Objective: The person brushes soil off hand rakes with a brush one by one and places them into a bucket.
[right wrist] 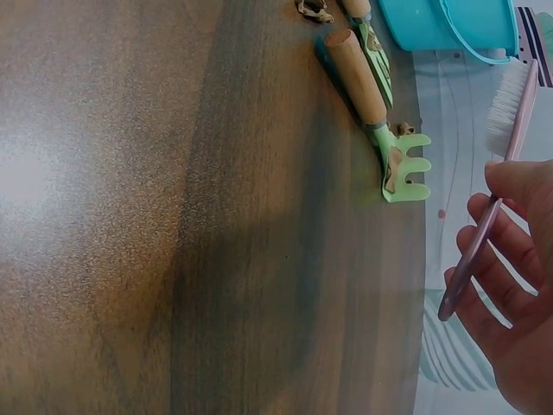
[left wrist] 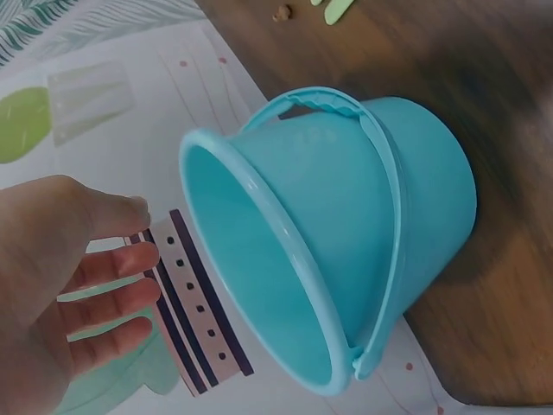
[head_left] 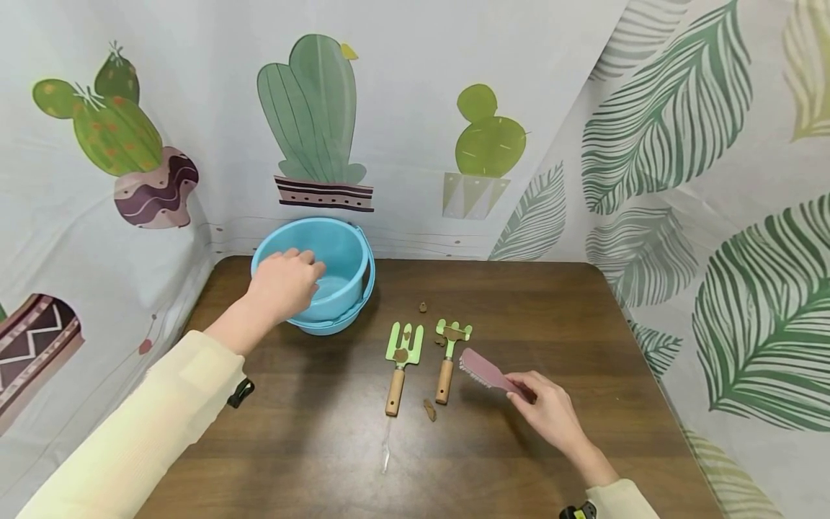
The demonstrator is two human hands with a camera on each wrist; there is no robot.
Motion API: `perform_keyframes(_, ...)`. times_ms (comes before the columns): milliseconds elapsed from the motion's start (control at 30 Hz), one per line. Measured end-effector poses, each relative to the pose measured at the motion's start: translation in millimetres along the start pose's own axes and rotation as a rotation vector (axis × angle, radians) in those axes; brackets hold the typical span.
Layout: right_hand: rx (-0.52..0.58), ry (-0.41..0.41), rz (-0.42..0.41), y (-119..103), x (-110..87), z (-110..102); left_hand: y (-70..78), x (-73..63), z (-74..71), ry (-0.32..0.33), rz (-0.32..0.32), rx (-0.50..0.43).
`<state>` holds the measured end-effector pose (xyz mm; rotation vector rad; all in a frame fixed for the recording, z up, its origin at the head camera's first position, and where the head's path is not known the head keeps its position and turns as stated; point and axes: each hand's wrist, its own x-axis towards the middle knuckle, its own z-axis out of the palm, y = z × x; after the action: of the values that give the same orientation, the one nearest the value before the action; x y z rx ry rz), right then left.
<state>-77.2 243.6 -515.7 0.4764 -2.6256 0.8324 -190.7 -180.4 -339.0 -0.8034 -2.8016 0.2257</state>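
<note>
The pink brush (head_left: 489, 371) is in the right hand (head_left: 545, 407), on the right half of the table, its white bristles pointing toward nine o'clock, with twelve at the table's far edge. The thumb and fingers grasp it by the handle, and it appears raised off the tabletop (head_left: 538, 303). At nine o'clock from the brush, close by, lies a green-tined hand rake (head_left: 446, 369) with a wooden handle, and beyond it, in the same direction, a matching garden fork (head_left: 398, 371); brown clumps sit on the tines of both. One brown scrap (head_left: 430, 409) lies at eight o'clock from the brush, between the two wooden handles, and a smaller brown bit (head_left: 423, 307) at half past ten. Well apart, at ten o'clock, the light-blue bucket (left wrist: 320, 190) stands upright, its handle folded down along the side. The left hand (head_left: 287, 282) hangs over its mouth at about eight o'clock, apart from the rim, fingers loosely bent and grasping nothing. At twelve o'clock, behind the table, hangs a pale cloth (head_left: 408, 130) printed with potted cacti.
</note>
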Motion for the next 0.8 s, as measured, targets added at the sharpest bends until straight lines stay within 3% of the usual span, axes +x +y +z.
perform_keyframes(333,-0.01,0.006,-0.007,1.2,0.8,0.1,16.0,-5.9,-0.9,0.117,0.061,-0.016)
perform_keyframes(800,-0.016,0.004,0.0,1.3,3.1,1.2,39.2,-16.0,15.0,0.213,0.105,-0.061)
